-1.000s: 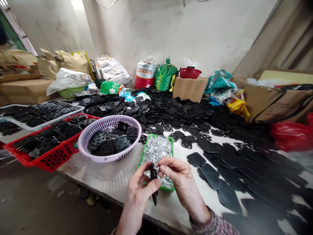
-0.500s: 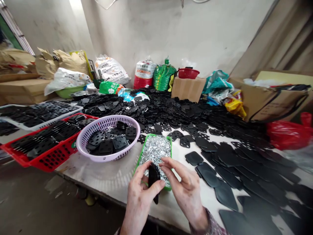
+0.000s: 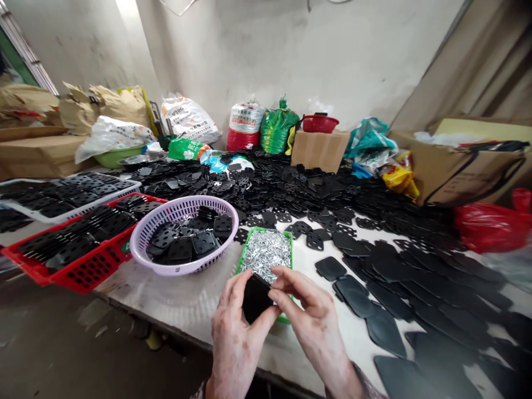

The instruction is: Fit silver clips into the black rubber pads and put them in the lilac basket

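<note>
My left hand [image 3: 245,327] grips a flat black plastic plate [image 3: 255,298] between thumb and fingers, tilted above the front of a green tray [image 3: 290,244]. Small silvery metal pins [image 3: 267,249] fill that tray. My right hand [image 3: 310,316] is closed in a pinch at the plate's upper right edge; whatever lies between those fingertips is too small to make out. To the left stands a lilac round basket [image 3: 139,257] holding black plates with holes. More smooth black plates [image 3: 353,296] lie to the right of my right hand.
A red crate [image 3: 100,271] and a white crate [image 3: 78,206] of black plates stand at the left. A wide heap of black plates [image 3: 286,183] covers the back. Behind it are sacks [image 3: 245,126] and a cardboard box [image 3: 320,151]. The table edge [image 3: 166,327] runs along the front.
The plate has turned in my left hand, from edge-on to showing more of its flat face. My right fingertips have come from beside it to its edge.
</note>
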A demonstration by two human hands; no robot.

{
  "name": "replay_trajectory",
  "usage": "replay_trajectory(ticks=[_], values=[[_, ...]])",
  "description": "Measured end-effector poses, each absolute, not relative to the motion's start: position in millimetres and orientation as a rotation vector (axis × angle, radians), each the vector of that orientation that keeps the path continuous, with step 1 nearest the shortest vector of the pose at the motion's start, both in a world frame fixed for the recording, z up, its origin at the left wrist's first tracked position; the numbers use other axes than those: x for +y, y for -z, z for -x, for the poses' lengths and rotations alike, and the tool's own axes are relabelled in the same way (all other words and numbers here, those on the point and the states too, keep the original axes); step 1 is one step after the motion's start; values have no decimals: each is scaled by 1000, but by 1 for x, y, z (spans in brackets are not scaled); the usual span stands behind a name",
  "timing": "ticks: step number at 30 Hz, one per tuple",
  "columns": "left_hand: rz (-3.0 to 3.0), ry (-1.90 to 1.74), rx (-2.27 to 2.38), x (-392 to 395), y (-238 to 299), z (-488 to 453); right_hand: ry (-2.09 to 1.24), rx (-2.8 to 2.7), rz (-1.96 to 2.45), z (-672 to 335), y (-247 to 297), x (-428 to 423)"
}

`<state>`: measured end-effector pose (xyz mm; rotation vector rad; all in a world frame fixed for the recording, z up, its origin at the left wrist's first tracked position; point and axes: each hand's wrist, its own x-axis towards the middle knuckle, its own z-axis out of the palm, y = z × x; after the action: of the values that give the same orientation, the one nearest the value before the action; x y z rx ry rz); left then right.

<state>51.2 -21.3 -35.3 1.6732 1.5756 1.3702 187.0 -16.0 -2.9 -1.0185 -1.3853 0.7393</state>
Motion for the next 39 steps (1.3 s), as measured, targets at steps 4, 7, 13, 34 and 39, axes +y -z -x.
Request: replay_trajectory(ticks=[4,7,13,34,39], values=[[-1682,-1373,1516,-25,32,-50,-1175,-1211,970,-195,-2,-11],[-1535,-1334,1406,-24,32,-49,-1283,-1207,954,-201,-2,-6],[-972,-1211,809,-19,28,-38,-1304,-1538,789,-203,-13,1],[-450,-1204,489,-13,46,-4,-1750,-1646,832,-153,-46,39],[-548,-1360,900,-17,24,3,-1601,-1768,927,-154,-40,58]])
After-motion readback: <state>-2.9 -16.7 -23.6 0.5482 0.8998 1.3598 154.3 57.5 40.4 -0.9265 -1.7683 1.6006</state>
